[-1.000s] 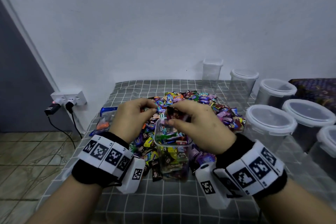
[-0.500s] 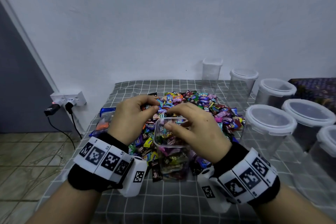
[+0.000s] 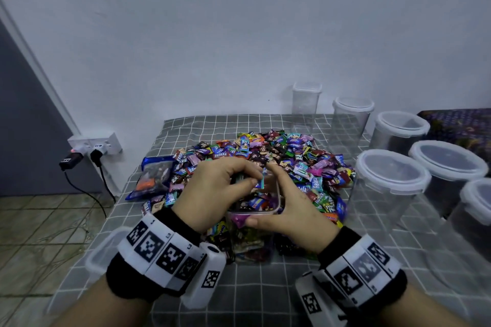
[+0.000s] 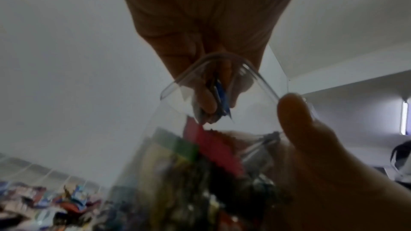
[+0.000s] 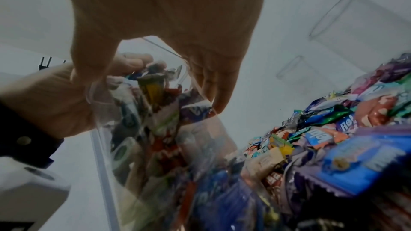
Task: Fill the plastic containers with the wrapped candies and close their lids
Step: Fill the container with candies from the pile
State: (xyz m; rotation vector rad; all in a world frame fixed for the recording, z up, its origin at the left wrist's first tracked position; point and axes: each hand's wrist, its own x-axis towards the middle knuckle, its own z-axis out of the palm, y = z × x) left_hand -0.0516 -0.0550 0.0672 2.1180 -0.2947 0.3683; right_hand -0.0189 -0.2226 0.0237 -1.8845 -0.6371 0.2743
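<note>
The container [image 3: 252, 236] stands upright, mouth up; the right hand [image 3: 289, 207] clasps its rim, the left hand [image 3: 212, 188] pinches candies [image 3: 259, 182] above.

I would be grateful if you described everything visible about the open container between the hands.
The open container is clear, thin plastic, squarish with rounded corners, upright on the checked cloth, lidless and nearly full of wrapped candies. The right hand grips its rim; the left hand pinches a blue candy above its mouth.
</note>
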